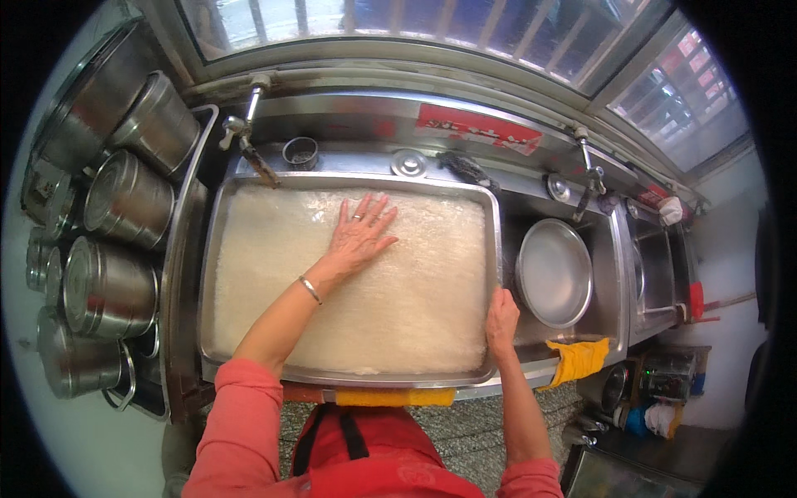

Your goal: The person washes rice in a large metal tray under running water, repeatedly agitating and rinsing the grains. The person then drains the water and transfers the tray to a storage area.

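Observation:
A large rectangular stainless-steel tray [497,249] lies before me, filled almost wall to wall with a level bed of pale, wet grain that looks like rice [405,299]. My left hand [361,233] rests palm down on the grain toward the far side, fingers spread, holding nothing. Around the wrist is a metal bangle [309,290]. At the tray's right side, my right hand [502,317] is closed around the rim, its fingertips hidden from view. A tap [252,140] reaches over the far left corner of the tray.
Lidded metal pots [112,286] crowd a rack on the left. To the right, a round metal basin [555,274] sits in a sink below another tap [588,174]. A yellow cloth [579,362] hangs over the front edge. Behind the tray are a small cup [301,154] and a dark rag [466,169].

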